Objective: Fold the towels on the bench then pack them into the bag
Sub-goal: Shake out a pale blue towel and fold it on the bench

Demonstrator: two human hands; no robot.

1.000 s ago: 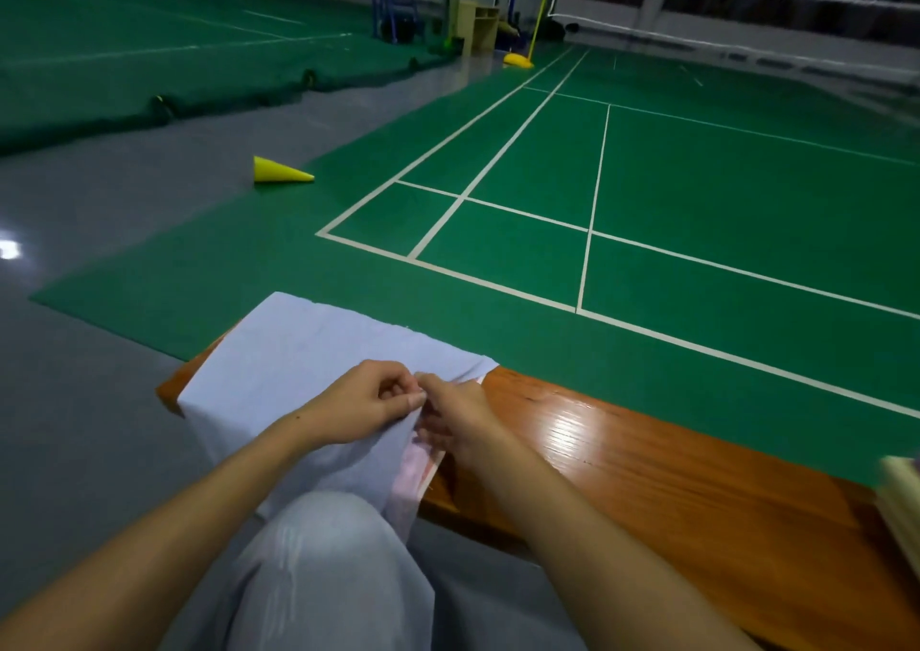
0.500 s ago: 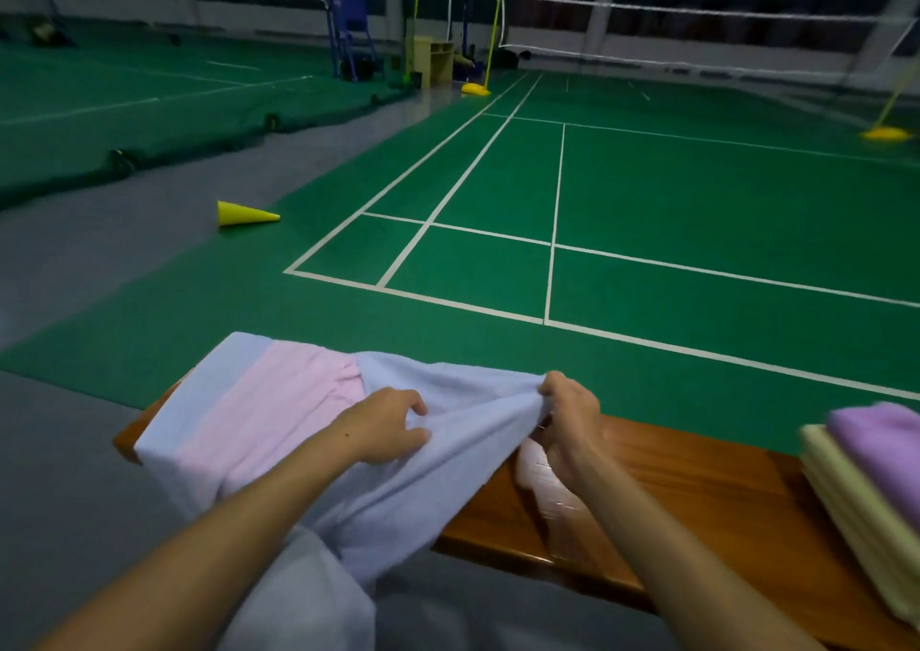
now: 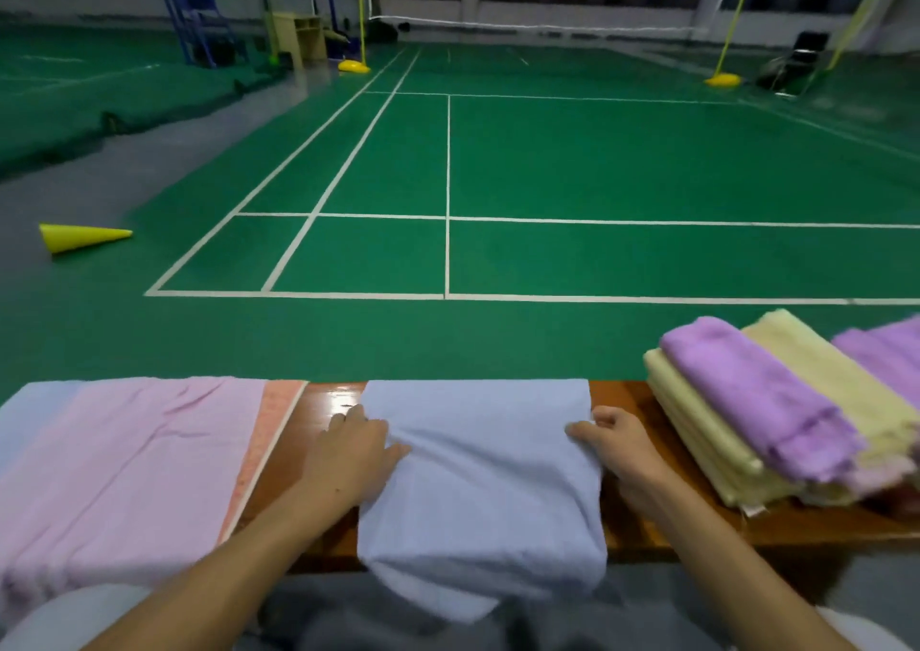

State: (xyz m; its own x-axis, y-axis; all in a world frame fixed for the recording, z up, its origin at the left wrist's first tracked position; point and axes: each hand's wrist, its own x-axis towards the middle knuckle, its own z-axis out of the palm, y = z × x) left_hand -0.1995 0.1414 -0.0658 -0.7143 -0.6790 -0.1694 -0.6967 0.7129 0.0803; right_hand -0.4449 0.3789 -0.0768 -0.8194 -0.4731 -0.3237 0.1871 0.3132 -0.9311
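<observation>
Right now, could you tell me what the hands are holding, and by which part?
The light blue towel on the bench: left hand pinches its left edge, right hand its right edge.

Folded pale-blue towel (image 3: pixel 480 471) lies across the wooden bench (image 3: pixel 630 521), near edge overhanging

Bare-armed at the court's edge.

Both my forearms show uncovered from the lower edge of the frame to the wrists; I wear no sleeves, watch, bracelet or rings that show. My left hand (image 3: pixel 351 453) and right hand (image 3: pixel 620 446) are gloveless, nails short and unpainted as far as the dim light lets me tell. Below them my legs are in pale grey-white trousers (image 3: pixel 74 615), smooth fabric, a darker grey fold of cloth lying between the knees.
</observation>
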